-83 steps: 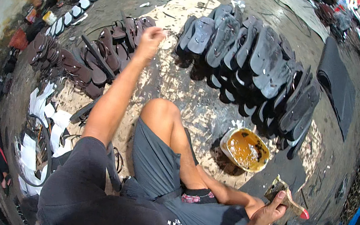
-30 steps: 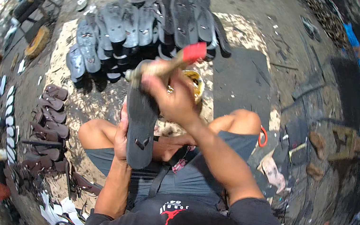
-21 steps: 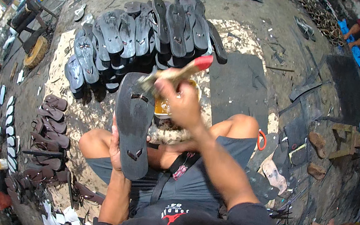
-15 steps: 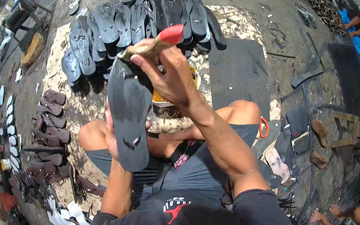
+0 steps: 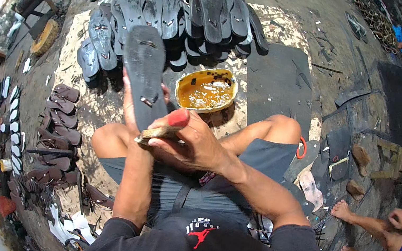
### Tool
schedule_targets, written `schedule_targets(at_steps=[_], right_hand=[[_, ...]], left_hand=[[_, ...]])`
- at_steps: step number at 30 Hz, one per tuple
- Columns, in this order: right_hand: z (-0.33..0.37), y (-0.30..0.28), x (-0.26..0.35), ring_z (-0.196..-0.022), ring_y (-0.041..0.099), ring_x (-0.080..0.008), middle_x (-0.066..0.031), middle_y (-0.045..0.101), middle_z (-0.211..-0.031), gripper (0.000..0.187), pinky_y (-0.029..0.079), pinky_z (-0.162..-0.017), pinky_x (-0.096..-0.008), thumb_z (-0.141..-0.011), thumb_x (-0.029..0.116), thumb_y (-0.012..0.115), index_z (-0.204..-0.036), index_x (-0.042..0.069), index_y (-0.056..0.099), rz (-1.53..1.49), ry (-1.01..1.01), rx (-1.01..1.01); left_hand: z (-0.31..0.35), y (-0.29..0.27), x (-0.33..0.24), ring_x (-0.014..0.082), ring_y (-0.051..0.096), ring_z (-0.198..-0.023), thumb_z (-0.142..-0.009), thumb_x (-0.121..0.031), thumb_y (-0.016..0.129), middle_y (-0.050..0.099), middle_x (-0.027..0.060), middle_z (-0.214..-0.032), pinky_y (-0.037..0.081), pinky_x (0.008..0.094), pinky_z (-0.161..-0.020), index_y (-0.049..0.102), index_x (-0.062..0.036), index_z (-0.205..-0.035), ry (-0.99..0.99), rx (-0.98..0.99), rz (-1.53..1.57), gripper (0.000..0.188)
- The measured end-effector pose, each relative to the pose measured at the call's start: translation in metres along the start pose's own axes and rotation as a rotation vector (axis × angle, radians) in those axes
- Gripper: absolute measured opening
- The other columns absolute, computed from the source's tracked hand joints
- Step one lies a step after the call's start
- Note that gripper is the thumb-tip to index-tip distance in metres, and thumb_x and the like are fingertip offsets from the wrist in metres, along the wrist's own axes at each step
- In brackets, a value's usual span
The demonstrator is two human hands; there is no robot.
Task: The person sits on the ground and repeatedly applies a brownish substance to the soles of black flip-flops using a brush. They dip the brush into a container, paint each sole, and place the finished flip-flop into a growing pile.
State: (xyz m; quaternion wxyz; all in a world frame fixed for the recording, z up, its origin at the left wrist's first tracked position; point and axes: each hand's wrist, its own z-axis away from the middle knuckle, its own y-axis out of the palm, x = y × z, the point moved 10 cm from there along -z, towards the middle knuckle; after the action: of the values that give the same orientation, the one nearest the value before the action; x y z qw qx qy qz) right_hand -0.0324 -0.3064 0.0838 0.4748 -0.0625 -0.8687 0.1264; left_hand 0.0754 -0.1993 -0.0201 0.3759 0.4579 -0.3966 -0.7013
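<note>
My left hand [image 5: 128, 104] grips a black sandal sole [image 5: 143, 64] from beneath, its fingers showing along both edges. The sole is tilted, top face toward me, with strap pieces poking through its slots. Wrapped round a brush [image 5: 161, 132] with a red handle end, my right hand [image 5: 197, 145] holds the bristles at the sole's near end. Whether the bristles touch it, I cannot tell. Just beyond my right hand is a yellowish tub [image 5: 201, 110] of amber liquid, dark bits stuck inside its wall. Several similar black soles [image 5: 212, 14] lie piled beyond the held one.
Dark brown sandals [image 5: 60, 119] lie in a row at the left. A flat black sheet [image 5: 279, 80] covers ground to the right of the tub. Wooden shoe forms [image 5: 360, 160] and scraps lie farther right. Other people sit at the left and right edges.
The brush and my right hand have come down from the sole's far end to its near end. The sole has moved away from me, and the tub shows fully.
</note>
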Motion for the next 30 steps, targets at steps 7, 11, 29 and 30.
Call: schedule_targets(at_steps=[7, 11, 29, 30], right_hand=[[-0.017, -0.010, -0.010, -0.093, 0.066, -0.0297, -0.0099, 0.069, -0.103, 0.026, 0.050, -0.082, -0.0402, -0.086, 0.018, 0.081, -0.107, 0.008, 0.072, 0.026, -0.165, -0.199], [-0.079, -0.049, -0.041, -0.083, 0.061, -0.0366, -0.0171, 0.064, -0.094, 0.024, 0.047, -0.070, -0.0429, -0.087, 0.022, 0.078, -0.101, 0.005, 0.068, 0.248, -0.267, -0.310], [0.060, -0.148, -0.021, -0.104, 0.062, -0.0147, -0.0069, 0.068, -0.113, 0.032, 0.049, -0.094, -0.0311, -0.097, 0.015, 0.072, -0.121, -0.002, 0.062, -0.094, 0.357, -0.655], [0.077, -0.158, -0.038, -0.106, 0.061, -0.0150, -0.0068, 0.066, -0.115, 0.033, 0.048, -0.096, -0.0314, -0.097, 0.017, 0.072, -0.123, -0.003, 0.062, -0.032, 0.430, -0.699]], left_hand=[[0.002, -0.004, 0.012, 0.0241, 0.066, -0.101, -0.105, -0.051, 0.050, 0.062, 0.0077, -0.130, 0.058, 0.0415, -0.085, 0.050, -0.0237, -0.147, -0.153, 0.038, 0.041, 0.050], [0.025, 0.014, 0.058, 0.0237, 0.054, -0.132, -0.108, -0.042, 0.048, 0.056, 0.0051, -0.146, 0.037, 0.0427, -0.120, 0.046, -0.0096, -0.150, -0.310, 0.278, 0.375, 0.053], [-0.155, -0.050, -0.026, 0.0278, 0.060, -0.123, -0.101, -0.037, 0.065, 0.061, 0.0128, -0.133, 0.053, 0.0424, -0.094, 0.060, -0.0121, -0.135, -0.061, -0.128, -0.433, 0.042], [-0.125, -0.052, -0.045, 0.0268, 0.062, -0.121, -0.102, -0.034, 0.064, 0.062, 0.0126, -0.133, 0.054, 0.0408, -0.094, 0.060, -0.0108, -0.135, -0.020, -0.046, -0.441, 0.041]])
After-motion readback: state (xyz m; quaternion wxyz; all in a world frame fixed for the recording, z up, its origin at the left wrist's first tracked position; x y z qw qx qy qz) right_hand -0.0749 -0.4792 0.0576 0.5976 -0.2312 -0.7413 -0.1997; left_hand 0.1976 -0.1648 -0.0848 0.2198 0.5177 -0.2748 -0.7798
